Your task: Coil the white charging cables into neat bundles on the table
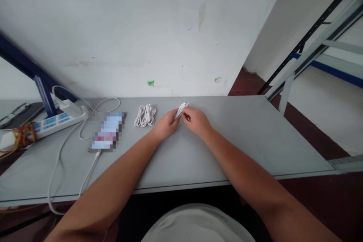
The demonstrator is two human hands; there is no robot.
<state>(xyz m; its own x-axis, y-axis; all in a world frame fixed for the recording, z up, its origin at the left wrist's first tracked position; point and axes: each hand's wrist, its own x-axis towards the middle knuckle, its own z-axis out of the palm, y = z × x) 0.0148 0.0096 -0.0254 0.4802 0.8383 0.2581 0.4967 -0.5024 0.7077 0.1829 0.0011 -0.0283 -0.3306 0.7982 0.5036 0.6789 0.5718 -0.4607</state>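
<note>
1. One white cord bundle [180, 109] is between the person's two hands, over the desk [241, 128]; its thin, flexible strands are gathered into narrow folds.
2. The left hand [166, 125] has its fingers clamped on the bundle's left side; the right hand [197, 121] pinches its right side, fingers together.
3. Left of the bundle, near the left hand, lie looped white cords [145, 116], two or three coils; they overlap too much to count surely.
4. Farther left of it lies one flat, rectangular phone [109, 130], screen lit, with one white cable [90, 172] at its near end.
5. Farthest left runs one long power strip [61, 121] with blue sockets.
6. Right of the bundle, smooth grey desktop stretches broadly to a slanting edge; beyond the bundle, a scuffed white wall [170, 26] meets the far edge.
</note>
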